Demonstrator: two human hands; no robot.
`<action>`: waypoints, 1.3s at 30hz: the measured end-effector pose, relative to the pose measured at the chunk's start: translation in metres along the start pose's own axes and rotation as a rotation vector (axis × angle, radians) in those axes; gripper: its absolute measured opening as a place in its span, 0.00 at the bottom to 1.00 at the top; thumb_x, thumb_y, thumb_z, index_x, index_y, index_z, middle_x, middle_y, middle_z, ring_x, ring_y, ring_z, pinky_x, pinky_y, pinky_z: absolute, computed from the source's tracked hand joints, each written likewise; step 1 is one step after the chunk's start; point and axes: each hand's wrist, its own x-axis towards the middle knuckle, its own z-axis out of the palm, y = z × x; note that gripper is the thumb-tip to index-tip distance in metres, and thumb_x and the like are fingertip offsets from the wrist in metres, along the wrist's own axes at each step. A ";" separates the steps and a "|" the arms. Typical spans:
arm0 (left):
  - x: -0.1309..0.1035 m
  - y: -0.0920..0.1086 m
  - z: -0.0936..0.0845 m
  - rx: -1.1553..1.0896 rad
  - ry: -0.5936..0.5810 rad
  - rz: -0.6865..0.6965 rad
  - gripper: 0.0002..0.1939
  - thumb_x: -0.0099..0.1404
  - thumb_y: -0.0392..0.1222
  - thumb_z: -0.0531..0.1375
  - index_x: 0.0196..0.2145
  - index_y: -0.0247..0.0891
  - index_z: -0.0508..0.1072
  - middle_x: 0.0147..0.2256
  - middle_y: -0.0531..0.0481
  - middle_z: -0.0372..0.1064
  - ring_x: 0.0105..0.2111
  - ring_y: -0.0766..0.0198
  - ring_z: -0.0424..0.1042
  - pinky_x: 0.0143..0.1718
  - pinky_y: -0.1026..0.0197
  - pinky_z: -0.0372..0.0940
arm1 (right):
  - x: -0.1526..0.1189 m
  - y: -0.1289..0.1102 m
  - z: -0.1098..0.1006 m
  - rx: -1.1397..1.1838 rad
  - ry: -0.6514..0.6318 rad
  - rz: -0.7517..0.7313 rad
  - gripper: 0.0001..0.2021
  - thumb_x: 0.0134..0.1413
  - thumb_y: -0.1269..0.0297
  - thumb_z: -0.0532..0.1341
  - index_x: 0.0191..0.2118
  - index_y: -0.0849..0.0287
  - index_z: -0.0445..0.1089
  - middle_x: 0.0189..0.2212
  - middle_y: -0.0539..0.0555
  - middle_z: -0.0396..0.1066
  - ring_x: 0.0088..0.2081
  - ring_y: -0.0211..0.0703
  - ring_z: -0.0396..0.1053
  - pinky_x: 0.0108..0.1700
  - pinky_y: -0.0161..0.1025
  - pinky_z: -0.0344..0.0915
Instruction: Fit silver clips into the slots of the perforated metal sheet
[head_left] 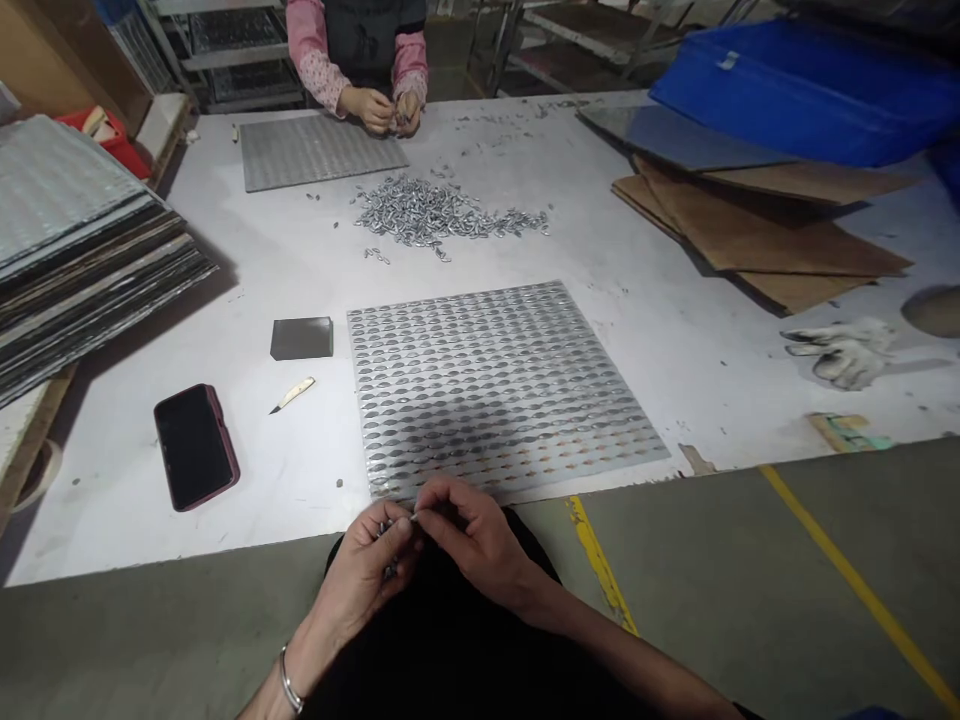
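My left hand (379,560) is closed around several small grey metal pieces, partly hidden in its curled fingers. Against its thumb tip, my right hand (472,535) pinches one small piece, mostly covered by the fingertips. Both hands are just off the table's front edge, over my lap. Right beyond them lies a flat sheet (517,380) with rows of leaf-shaped metal pieces; those along its near right rows look orange-brown. Farther back, a loose pile of the same small metal pieces (427,212) is spread on the white table (285,250).
Left of the sheet are a dark rectangular block (301,338), a small knife (292,395) and a phone (196,447). Stacked sheets (90,240) rise at far left. Brown boards (772,220), a blue bin (802,90) and gloves (844,352) lie right. A co-worker's hands (382,110) work opposite.
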 end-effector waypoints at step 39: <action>0.013 0.006 0.014 0.129 -0.099 -0.054 0.10 0.62 0.44 0.65 0.37 0.35 0.75 0.27 0.51 0.67 0.19 0.74 0.55 0.16 0.70 0.44 | -0.001 0.004 -0.031 -0.141 0.014 -0.062 0.06 0.65 0.64 0.55 0.38 0.57 0.68 0.32 0.51 0.73 0.33 0.39 0.71 0.37 0.36 0.68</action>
